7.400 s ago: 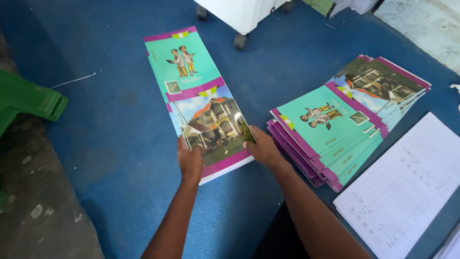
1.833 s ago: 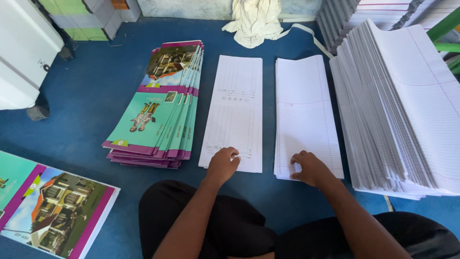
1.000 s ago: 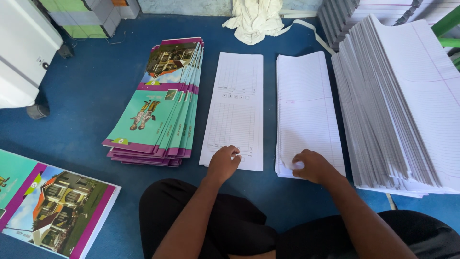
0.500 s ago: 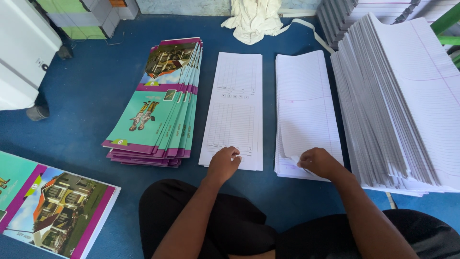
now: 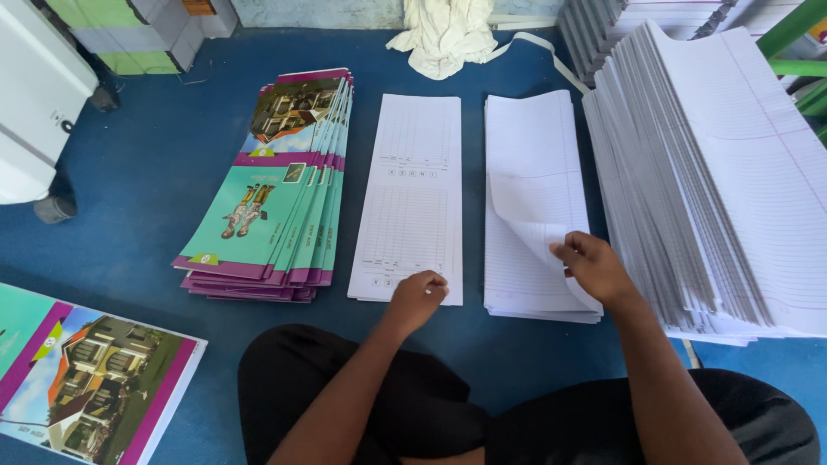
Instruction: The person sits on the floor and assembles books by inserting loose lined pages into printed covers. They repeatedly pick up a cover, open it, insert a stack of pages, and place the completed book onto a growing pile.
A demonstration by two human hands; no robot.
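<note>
Right grip: the near corner of the top ruled sheet point(image 5: 538, 226) is pinched in the right hand point(image 5: 596, 269) and curled up off its pile, so it's closed on paper, not just resting there.
Left grip: the left hand point(image 5: 417, 295) is laid loosely curled on the near end of the printed form stack point(image 5: 412, 194); nothing looks clamped, fingertips just pressed down on the top sheet.
Where the sheet sits: on the ruled paper pile point(image 5: 532, 155), middle-right of the blue floor point(image 5: 146, 189), just beside the form stack and close to the big fanned heap of ruled pages point(image 5: 732, 172) on the right.
Other stuff: colourful booklet covers point(image 5: 276, 189) are stacked to the left of the forms, one more opened cover point(image 5: 86, 370) is seen near-left, a white cloth point(image 5: 448, 34) is dumped at the far edge.
Step in hand: looks like a single leaf being peeled off the pile, about mid-lift, with the far end still flat.
Next move needs: probably the sheet to be separated cleanly so only one comes up, and the pile underneath kept from sliding. Thin paper, so a second leaf could easily be dragged along.
</note>
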